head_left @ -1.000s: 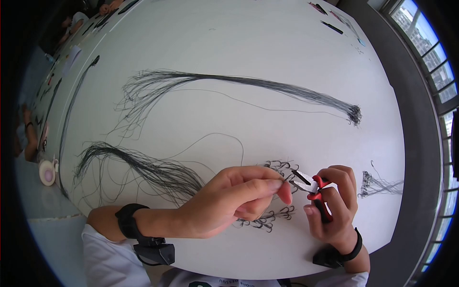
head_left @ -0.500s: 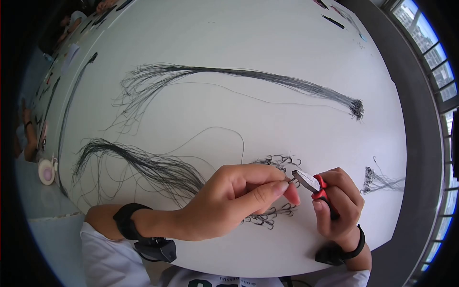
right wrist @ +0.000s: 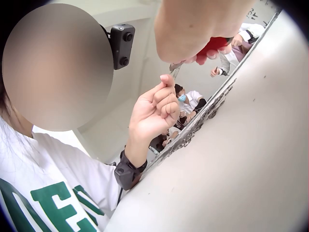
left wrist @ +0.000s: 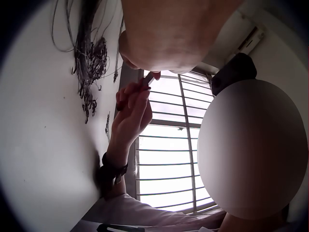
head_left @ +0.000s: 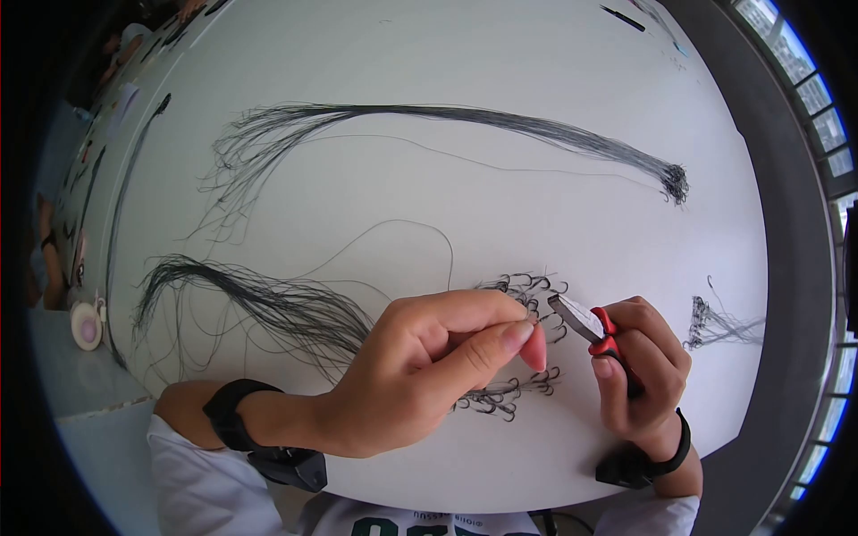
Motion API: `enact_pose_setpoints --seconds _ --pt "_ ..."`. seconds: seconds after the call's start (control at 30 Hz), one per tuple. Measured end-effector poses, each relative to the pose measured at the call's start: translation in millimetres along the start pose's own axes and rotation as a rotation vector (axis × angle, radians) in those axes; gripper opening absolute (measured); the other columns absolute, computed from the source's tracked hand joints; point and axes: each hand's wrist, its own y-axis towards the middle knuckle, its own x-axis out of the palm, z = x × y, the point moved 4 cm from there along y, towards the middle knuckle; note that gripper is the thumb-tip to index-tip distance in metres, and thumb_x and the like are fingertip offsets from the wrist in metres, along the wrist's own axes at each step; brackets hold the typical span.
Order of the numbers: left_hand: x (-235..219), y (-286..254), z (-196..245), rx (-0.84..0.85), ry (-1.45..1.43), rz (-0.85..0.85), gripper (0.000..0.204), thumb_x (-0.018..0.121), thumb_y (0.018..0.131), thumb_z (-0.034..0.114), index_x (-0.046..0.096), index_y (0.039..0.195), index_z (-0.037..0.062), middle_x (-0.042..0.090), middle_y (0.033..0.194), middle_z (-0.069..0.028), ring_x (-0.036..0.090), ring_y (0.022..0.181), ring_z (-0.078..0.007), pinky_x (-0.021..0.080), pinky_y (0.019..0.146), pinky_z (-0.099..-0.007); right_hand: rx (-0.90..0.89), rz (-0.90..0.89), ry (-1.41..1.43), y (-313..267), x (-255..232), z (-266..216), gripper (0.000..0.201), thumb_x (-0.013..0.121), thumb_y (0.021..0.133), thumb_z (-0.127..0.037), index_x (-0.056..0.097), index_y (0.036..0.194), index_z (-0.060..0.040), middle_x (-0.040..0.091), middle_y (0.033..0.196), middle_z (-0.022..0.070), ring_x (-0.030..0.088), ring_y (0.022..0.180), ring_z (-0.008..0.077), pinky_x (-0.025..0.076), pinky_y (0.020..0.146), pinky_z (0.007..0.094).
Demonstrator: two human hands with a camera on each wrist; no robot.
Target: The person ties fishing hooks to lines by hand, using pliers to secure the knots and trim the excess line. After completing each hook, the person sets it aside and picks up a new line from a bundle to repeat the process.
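Observation:
In the head view my left hand pinches something tiny between thumb and forefinger; what it is cannot be made out. My right hand grips red-handled pliers, their jaws together and close beside the left fingertips. Dark hooks lie on the table behind and below the left hand, and dark strands run from there to the left. The right wrist view shows the left hand with thumb and forefinger meeting, and the red handles in the right hand.
A long bundle of dark lines with hooks at its right end lies across the table. A smaller hook bundle is at the right edge, a black tool at the far right. A round white object stands left; people sit farther off.
The pliers' jaws, apart a second ago, have come together. They have drawn slightly away from the left fingertips. The table's contents have shifted in the head view.

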Motion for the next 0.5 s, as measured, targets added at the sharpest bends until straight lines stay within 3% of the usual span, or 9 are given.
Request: enact_pose_setpoints --seconds 0.5 --pt "-1.2 -1.1 1.3 0.004 -0.014 0.022 0.025 0.046 0.095 0.015 0.060 0.089 -0.0044 0.040 0.057 0.0052 0.029 0.050 -0.0026 0.024 0.048 -0.0201 0.071 -0.002 0.045 -1.6 -0.1 1.1 0.013 0.064 0.069 -0.004 0.055 0.066 0.0053 0.057 0.072 0.0160 0.049 0.054 0.0230 0.040 0.048 0.0288"
